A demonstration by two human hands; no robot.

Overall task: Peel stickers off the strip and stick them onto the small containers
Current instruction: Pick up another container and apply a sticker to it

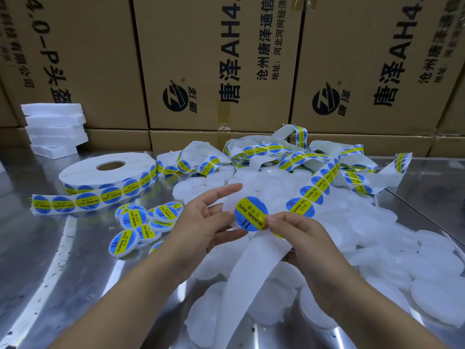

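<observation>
Shiny metal table (37,248) w/ cardboard boxes (216,59) stacked behind. Left hand (201,222) grips small container (229,209) at centre, over pile of bare containers (377,235). Right hand (302,238) pinches edge of sticker (251,214) on its lid. Strip (251,268) trails below the hands.

A shiny metal counter (37,248) catches the light in pale streaks. Stacked brown cardboard boxes (216,59) with black print wall off the back, white foam blocks (54,129) piled at their left
</observation>
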